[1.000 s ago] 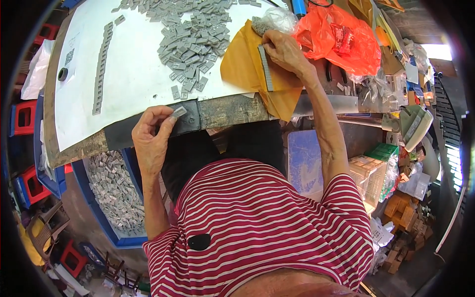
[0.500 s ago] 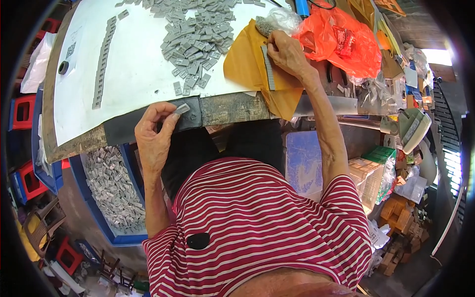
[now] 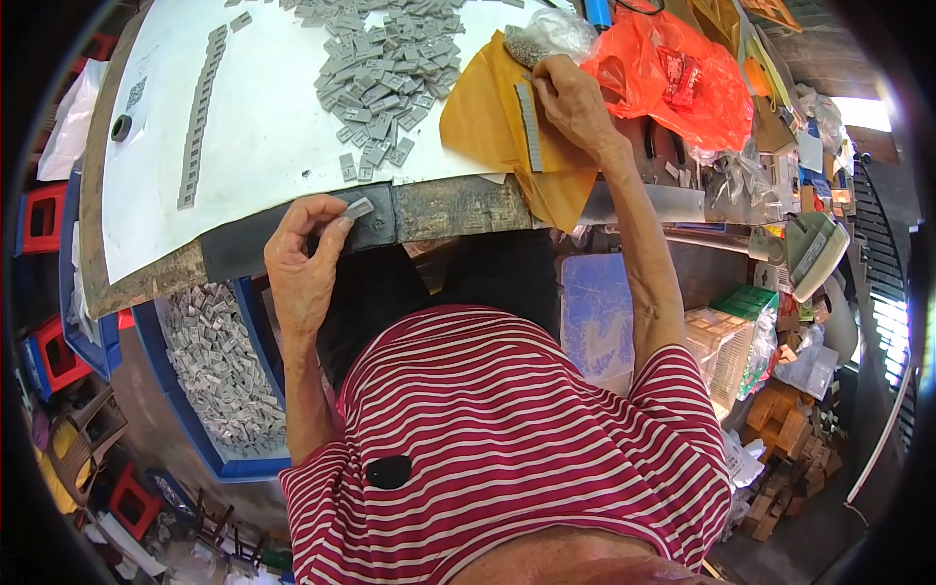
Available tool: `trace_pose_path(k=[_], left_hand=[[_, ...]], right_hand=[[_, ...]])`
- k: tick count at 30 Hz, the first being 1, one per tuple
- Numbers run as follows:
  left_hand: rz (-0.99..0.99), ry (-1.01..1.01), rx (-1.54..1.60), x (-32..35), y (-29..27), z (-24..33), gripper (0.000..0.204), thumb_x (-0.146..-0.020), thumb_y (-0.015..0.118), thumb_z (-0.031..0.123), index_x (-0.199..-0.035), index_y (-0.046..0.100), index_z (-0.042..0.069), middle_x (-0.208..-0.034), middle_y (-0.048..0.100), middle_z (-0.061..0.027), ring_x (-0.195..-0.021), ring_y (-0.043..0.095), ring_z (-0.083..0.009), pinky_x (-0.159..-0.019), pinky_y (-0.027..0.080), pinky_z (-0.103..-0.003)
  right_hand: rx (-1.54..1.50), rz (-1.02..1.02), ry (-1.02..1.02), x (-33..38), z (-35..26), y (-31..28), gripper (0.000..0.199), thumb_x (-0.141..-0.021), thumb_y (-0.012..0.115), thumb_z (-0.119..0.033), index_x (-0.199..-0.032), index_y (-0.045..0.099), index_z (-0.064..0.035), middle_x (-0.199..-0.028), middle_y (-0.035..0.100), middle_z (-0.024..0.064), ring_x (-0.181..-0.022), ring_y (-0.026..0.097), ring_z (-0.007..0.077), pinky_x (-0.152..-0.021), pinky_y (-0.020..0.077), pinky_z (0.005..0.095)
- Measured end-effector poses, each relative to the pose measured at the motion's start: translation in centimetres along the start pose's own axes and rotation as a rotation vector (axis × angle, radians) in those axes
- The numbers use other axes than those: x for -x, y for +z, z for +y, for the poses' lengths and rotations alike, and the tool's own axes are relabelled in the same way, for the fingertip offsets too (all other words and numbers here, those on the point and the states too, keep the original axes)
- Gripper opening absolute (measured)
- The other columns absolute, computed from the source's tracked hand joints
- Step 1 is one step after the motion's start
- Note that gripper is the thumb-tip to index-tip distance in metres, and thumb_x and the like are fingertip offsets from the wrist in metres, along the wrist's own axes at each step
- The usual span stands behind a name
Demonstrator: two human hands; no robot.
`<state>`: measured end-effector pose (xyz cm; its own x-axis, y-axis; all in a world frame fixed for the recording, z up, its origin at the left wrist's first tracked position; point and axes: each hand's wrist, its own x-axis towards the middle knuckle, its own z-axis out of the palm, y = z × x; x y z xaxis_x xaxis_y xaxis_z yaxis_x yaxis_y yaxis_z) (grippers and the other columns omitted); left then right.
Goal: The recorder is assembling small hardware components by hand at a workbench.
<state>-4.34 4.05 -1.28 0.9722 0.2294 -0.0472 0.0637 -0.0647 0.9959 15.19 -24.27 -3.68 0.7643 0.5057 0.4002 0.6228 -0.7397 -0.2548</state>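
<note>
The left hand (image 3: 300, 265) has its thumb and index finger closed on a small grey rectangular plate (image 3: 360, 208), gripping one end so that the other juts out over the black pad (image 3: 246, 246) at the table's near edge. A gap shows between that thumb and finger behind the grip. The right hand (image 3: 581, 105) is bent over the tan paper (image 3: 478, 115), its thumb and forefinger drawn close together beside the upper end of a narrow grey strip (image 3: 527, 127) and near a heap of tiny grey bits (image 3: 524, 46); I cannot tell whether anything is pinched there.

Against the frame half a second ago, the right fingertips sit a little farther from the body and to the right, leaving the strip's upper end more exposed. The left hand keeps the same hold and the plate stays over the pad. The loose heap of grey plates (image 3: 385, 73) and the straight grey row (image 3: 202, 117) on the white sheet (image 3: 263, 127) look unchanged.
</note>
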Motion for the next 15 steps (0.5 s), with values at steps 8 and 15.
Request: trace_pose_path(k=[8, 15], left_hand=[[-0.008, 0.008, -0.002, -0.07, 0.00, -0.32, 0.010, -0.079, 0.057, -0.002, -0.089, 0.058, -0.001, -0.077, 0.057, 0.0016, -0.068, 0.047, -0.0028, -0.061, 0.038, -0.015], [-0.010, 0.000, -0.001, 0.02, -0.08, -0.22, 0.010, -0.079, 0.057, -0.001, -0.089, 0.058, -0.001, -0.076, 0.056, 0.0017, -0.067, 0.047, -0.0028, -0.061, 0.037, -0.015]], right_hand=[[-0.025, 0.031, 0.015, -0.08, -0.31, 0.41, 0.009, -0.077, 0.058, -0.006, -0.085, 0.055, -0.0008, -0.077, 0.056, 0.0157, -0.072, 0.057, 0.0310, -0.062, 0.0452, 0.0360], [0.079, -0.020, -0.039, -0.49, 0.27, 0.75, 0.010, -0.077, 0.056, -0.005, -0.085, 0.053, -0.0007, -0.080, 0.055, 0.0164, -0.072, 0.056, 0.0344, -0.061, 0.0453, 0.0387]])
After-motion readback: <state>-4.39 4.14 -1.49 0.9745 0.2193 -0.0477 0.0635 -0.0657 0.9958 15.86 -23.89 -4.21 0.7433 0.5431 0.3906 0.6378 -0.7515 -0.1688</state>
